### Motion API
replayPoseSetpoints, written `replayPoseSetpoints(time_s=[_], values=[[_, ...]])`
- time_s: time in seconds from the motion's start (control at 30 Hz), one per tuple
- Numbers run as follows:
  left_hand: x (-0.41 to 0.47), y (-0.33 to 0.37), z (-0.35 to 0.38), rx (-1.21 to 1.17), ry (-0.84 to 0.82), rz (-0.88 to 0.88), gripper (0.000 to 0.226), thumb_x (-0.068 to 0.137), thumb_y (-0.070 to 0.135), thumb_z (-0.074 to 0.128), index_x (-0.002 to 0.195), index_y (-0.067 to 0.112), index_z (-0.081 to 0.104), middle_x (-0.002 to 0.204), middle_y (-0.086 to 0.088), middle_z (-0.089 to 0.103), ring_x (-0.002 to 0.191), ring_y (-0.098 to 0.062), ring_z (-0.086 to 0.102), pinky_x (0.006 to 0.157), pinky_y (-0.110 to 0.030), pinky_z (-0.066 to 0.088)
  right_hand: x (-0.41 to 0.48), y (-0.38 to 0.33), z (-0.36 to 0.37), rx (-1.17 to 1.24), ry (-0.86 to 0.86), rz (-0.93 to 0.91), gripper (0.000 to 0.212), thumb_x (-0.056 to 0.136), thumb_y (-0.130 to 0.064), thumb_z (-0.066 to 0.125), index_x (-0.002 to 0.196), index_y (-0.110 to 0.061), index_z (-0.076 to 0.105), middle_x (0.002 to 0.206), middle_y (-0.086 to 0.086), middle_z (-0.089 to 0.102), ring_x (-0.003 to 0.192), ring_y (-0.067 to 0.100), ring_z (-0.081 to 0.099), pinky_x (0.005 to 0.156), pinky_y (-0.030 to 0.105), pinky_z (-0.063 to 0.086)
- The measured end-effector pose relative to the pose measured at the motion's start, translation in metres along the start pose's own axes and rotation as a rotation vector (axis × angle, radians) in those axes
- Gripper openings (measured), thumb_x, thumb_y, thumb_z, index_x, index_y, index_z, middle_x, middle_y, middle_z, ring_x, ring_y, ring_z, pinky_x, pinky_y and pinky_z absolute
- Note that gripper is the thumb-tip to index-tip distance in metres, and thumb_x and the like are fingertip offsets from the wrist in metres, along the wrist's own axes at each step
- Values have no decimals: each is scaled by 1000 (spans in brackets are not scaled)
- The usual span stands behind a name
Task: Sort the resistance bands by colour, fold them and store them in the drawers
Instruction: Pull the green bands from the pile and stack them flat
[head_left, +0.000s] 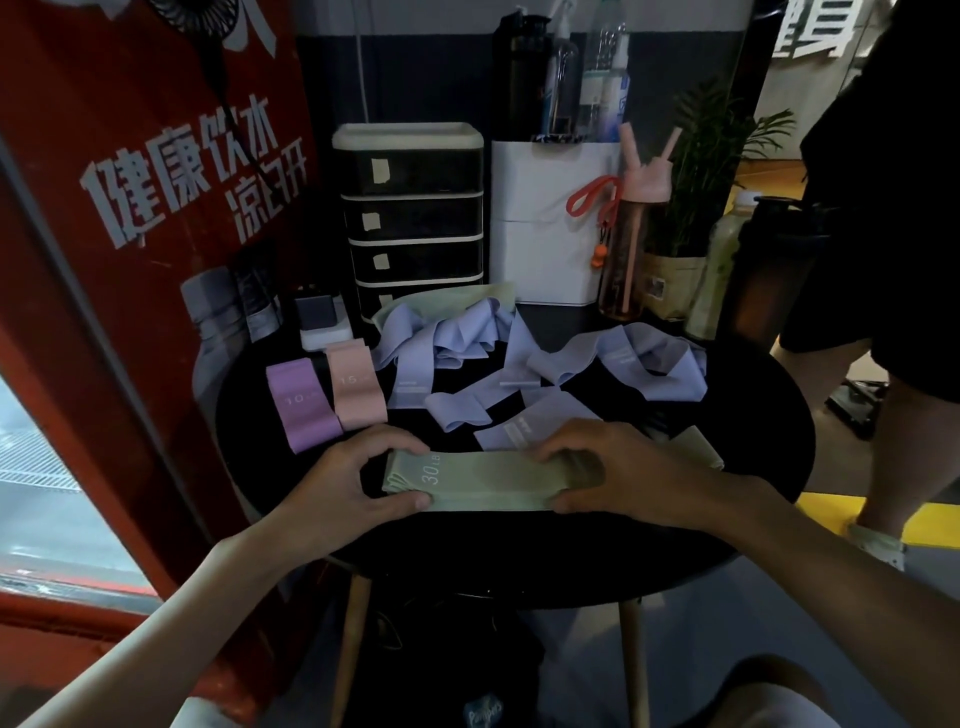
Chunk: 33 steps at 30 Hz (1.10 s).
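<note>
Head view: your green 30 LB band (483, 480) lies folded at the near edge of the round black table (519, 561), long axis left-to-right. Left hand (337, 478) pinches its left end, right hand (623, 467) its right. The drawer unit (413, 218) stands beyond; the left hand looks slightly nearer to it.

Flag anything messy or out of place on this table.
The lavender bands sprawl twisted and unfolded across the table. A stray green band lies mixed in behind them by the drawers, apart from the folded green band held by the left hand and right hand.
</note>
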<state>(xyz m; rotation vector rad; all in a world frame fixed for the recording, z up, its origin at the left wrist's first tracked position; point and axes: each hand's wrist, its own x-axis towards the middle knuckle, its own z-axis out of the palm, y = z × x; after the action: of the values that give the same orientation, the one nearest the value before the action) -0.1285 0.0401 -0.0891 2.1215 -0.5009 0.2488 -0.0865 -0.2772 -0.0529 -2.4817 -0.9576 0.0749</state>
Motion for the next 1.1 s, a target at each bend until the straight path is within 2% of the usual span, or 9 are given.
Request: replayPoseSetpoints(time_s=[0.07, 0.17, 0.33, 0.47, 0.6, 0.7, 0.83, 0.97, 1.1], values=[[0, 0, 0, 1, 0, 4, 44, 65, 49, 79, 105, 39, 65, 113, 15, 64, 110, -9, 60, 96, -13, 41, 2, -1, 1, -10, 1, 6, 55, 74, -60, 72, 122, -38, 58, 124, -23, 52, 117, -3, 45, 105, 35, 40], [-1, 1, 0, 0, 5, 13, 42, 65, 49, 78, 105, 40, 65, 113, 15, 63, 110, -8, 60, 95, -11, 40, 9, -10, 6, -37, 139, -39, 68, 75, -82, 46, 121, -33, 60, 127, -21, 53, 123, 4, 45, 104, 44, 39], [-2, 3, 0, 4, -13, 15, 37, 68, 48, 78, 101, 37, 67, 114, 13, 63, 112, -12, 60, 97, -15, 42, 19, -18, 26, -279, 122, -121, 50, 95, -55, 28, 120, -27, 61, 118, -6, 50, 111, 17, 44, 92, 38, 38], [-3, 3, 0, 20, -15, 9, 35, 69, 48, 77, 100, 36, 67, 114, 12, 62, 112, -12, 60, 98, -18, 44, 20, -15, 29, -188, 90, -122, 46, 96, -50, 30, 118, -21, 59, 109, -4, 46, 98, 14, 48, 81, 35, 41], [-4, 6, -1, 33, -37, 10, 38, 70, 53, 78, 101, 35, 67, 116, 12, 61, 114, -13, 60, 100, -22, 45, 22, -14, 25, -190, 54, -138, 31, 100, -40, 44, 121, -21, 57, 109, -8, 43, 98, 10, 48, 84, 37, 45], [2, 24, -8, -5, -30, 6, 44, 77, 66, 68, 108, 35, 70, 119, 19, 56, 121, -3, 53, 102, -13, 38, 23, -18, 16, -226, -12, -142, 32, 100, -40, 47, 127, -23, 54, 113, -4, 45, 100, 13, 50, 85, 31, 43], [51, 51, -27, 168, 43, 24, 20, 95, 39, 61, 114, 37, 62, 118, 20, 54, 105, 7, 51, 87, -17, 39, 40, -22, -5, -120, -16, -103, 30, 100, -43, 46, 120, -24, 57, 109, -4, 46, 92, 12, 51, 79, 29, 45], [131, 33, -24, 615, -204, -70, 49, 93, 40, 63, 138, 24, 52, 138, -2, 47, 127, -18, 46, 103, -34, 41, 89, -6, -29, -72, 122, -5, 26, 99, -32, 50, 117, -16, 60, 99, 1, 58, 81, 15, 55, 72, 30, 45], [183, 2, -15, 714, -458, -261, 81, 90, 51, 65, 155, 24, 23, 157, -9, 22, 145, -30, 25, 114, -41, 32, 142, 25, -50, -26, 259, 142, 18, 97, -20, 53, 105, -8, 65, 98, 11, 67, 89, 25, 62, 73, 31, 46]])
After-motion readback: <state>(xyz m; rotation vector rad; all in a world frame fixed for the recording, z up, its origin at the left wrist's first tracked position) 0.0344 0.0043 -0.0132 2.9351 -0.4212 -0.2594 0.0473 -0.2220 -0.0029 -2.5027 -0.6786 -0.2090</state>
